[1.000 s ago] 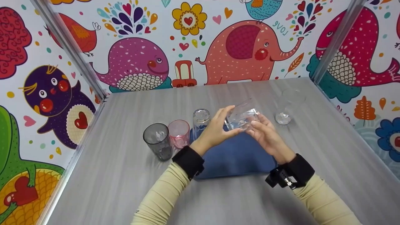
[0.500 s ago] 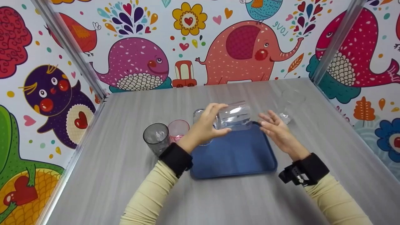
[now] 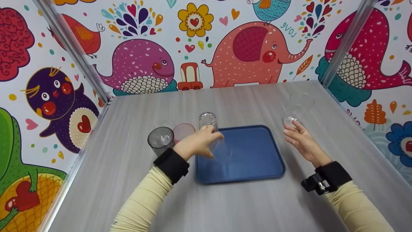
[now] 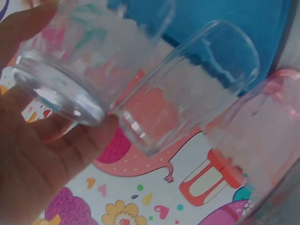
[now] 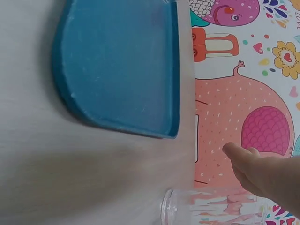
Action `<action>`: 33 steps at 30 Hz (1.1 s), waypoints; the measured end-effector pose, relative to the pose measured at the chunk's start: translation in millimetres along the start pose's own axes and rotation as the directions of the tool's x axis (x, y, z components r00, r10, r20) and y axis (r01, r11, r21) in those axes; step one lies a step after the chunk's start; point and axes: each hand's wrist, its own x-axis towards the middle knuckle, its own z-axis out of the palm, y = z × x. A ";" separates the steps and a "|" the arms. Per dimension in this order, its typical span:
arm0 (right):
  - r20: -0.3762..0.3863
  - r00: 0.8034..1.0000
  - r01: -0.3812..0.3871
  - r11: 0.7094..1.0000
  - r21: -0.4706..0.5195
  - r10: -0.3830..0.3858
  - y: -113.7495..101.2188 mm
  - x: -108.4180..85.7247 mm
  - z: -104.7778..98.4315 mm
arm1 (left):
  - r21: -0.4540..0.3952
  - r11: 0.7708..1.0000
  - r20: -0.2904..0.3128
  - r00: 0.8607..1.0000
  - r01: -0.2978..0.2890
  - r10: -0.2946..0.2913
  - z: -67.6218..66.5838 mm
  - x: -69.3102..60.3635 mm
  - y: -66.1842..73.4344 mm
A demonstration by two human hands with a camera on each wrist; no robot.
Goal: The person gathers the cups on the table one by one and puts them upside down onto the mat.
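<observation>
My left hand (image 3: 201, 141) holds a clear glass (image 4: 93, 51) over the left part of the blue tray (image 3: 248, 174). Its thick base faces my palm and its mouth points down at the tray; whether the rim touches it I cannot tell. Beside it another clear glass (image 3: 207, 119) stands upside down at the tray's back left corner. My right hand (image 3: 305, 141), fingers extended, is to the right of the tray. An upright clear glass (image 5: 220, 206) is close to those fingers, which partly cover its base in the head view; contact is unclear.
A pink glass (image 3: 183, 131) and a dark grey glass (image 3: 159, 140) stand upright left of the tray, close to my left forearm. All this sits on a grey table (image 3: 244, 206) with printed panels (image 3: 138, 64) behind and at both sides.
My two hands both held the glass; the right hand let go and moved right toward the upright glass. The left hand turned the glass mouth down and brought it left and lower over the tray.
</observation>
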 end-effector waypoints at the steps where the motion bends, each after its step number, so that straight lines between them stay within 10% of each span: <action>1: -0.003 1.000 -0.001 1.000 0.000 0.001 0.4 -0.2 -0.8 | 0.019 1.000 0.016 1.000 0.015 -0.016 3.9 0.9 -0.8; 15: -0.027 1.000 -0.013 0.999 0.035 0.014 4.2 -6.0 -4.4 | 0.258 0.966 0.064 0.997 0.034 -0.052 43.7 13.5 -0.2; 33: -0.039 0.999 -0.004 0.999 0.047 0.006 7.8 -7.8 -9.8 | 0.325 0.945 0.046 0.998 0.031 -0.049 48.4 14.8 7.7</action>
